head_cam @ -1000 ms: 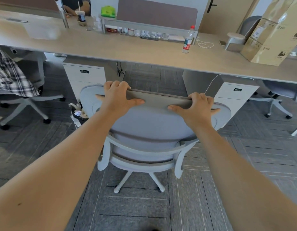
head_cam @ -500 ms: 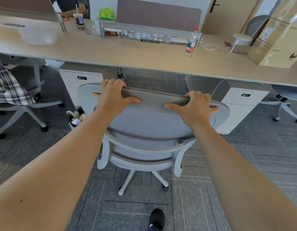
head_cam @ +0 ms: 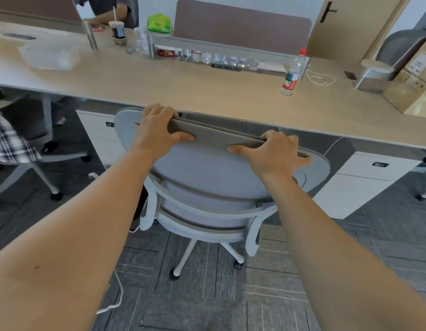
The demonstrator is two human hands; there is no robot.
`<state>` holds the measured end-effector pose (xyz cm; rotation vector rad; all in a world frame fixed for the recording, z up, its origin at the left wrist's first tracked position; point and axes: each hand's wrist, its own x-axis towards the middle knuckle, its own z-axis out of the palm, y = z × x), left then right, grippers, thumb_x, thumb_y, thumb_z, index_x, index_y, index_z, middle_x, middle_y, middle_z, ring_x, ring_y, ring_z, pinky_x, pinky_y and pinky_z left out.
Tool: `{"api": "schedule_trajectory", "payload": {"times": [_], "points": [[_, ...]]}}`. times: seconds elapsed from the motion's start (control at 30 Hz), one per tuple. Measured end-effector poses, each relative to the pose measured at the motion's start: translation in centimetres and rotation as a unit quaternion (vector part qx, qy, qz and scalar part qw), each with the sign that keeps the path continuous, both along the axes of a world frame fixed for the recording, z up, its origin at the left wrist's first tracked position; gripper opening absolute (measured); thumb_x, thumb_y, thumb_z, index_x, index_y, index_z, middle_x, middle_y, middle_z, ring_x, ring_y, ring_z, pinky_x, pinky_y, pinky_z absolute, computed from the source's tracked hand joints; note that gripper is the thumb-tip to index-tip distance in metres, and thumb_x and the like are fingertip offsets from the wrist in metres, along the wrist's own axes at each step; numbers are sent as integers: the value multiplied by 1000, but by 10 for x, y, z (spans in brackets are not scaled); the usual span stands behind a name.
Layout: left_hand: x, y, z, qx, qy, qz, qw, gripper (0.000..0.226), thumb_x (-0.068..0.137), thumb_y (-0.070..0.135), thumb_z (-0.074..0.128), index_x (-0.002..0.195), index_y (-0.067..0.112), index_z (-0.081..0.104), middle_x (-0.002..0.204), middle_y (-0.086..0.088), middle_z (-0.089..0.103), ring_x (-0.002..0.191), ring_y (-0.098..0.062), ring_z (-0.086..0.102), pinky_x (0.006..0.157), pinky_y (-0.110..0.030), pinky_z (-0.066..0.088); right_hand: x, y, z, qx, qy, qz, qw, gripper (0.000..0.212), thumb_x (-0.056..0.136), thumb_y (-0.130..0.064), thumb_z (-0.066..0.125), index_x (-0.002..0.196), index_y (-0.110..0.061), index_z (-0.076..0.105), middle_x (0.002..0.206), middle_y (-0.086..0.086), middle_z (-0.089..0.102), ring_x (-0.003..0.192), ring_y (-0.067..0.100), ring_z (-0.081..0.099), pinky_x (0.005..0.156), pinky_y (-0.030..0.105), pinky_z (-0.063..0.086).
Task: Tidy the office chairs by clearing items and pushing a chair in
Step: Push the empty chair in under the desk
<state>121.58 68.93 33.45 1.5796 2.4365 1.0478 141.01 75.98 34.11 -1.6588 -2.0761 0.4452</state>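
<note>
A light grey office chair [head_cam: 207, 185] with a white frame and castors stands right in front of me, its backrest top touching the front edge of the long beige desk [head_cam: 183, 91]. My left hand [head_cam: 157, 132] grips the left part of the backrest's top rail. My right hand [head_cam: 274, 152] grips the right part of the same rail. The seat is hidden under the backrest and desk.
White drawer units [head_cam: 360, 182] flank the chair under the desk. A second chair with a plaid shirt [head_cam: 9, 142] stands left. On the desk stand a water bottle [head_cam: 293, 72], a clear box [head_cam: 49, 56], a cup [head_cam: 117, 32] and cardboard boxes [head_cam: 412, 89]. A white cable [head_cam: 118, 292] lies on the floor.
The chair has rolled forward toward the desk with both hands on its backrest; its top now reaches the desk edge. I have moved closer too.
</note>
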Motion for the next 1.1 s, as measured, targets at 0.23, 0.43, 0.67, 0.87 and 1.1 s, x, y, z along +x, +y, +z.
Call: {"api": "schedule_trajectory", "payload": {"times": [0.23, 0.43, 0.67, 0.87, 1.1], "points": [[-31, 66, 3, -30, 28, -10, 999, 52, 73, 42, 67, 107, 5, 54, 119, -14, 54, 125, -29, 33, 99, -44, 31, -24, 60, -1, 24, 37, -10, 999, 51, 58, -65, 69, 65, -19, 48, 85, 0, 51, 112, 28, 43, 102, 64, 27], [-35, 122, 5, -39, 37, -36, 998, 58, 71, 50, 65, 103, 3, 53, 110, -16, 56, 114, -32, 37, 89, -40, 37, -26, 121, -2, 47, 61, 29, 997, 49, 65, -49, 75, 77, -10, 47, 76, 1, 40, 93, 23, 35, 73, 27, 25], [-42, 183, 7, -47, 43, -24, 998, 62, 71, 53, 64, 105, 3, 54, 113, -17, 57, 114, -33, 38, 89, -43, 39, -34, 189, -8, 67, 50, 47, 995, 50, 68, -47, 73, 79, -11, 41, 67, -7, 29, 89, 17, 27, 65, 22, 16], [-34, 235, 6, -40, 41, -2, 998, 64, 70, 53, 65, 104, 0, 54, 111, -20, 57, 112, -35, 40, 91, -42, 37, -30, 250, -7, 60, 55, 72, 994, 50, 69, -47, 72, 80, -11, 40, 70, -6, 32, 89, 17, 27, 67, 23, 18], [-16, 267, 3, -24, 45, 20, 998, 59, 71, 49, 65, 103, -1, 54, 109, -21, 56, 111, -35, 40, 90, -39, 35, -21, 295, -8, 58, 55, 88, 993, 48, 67, -53, 71, 68, -19, 37, 79, -2, 38, 89, 19, 29, 80, 42, 33]]}}
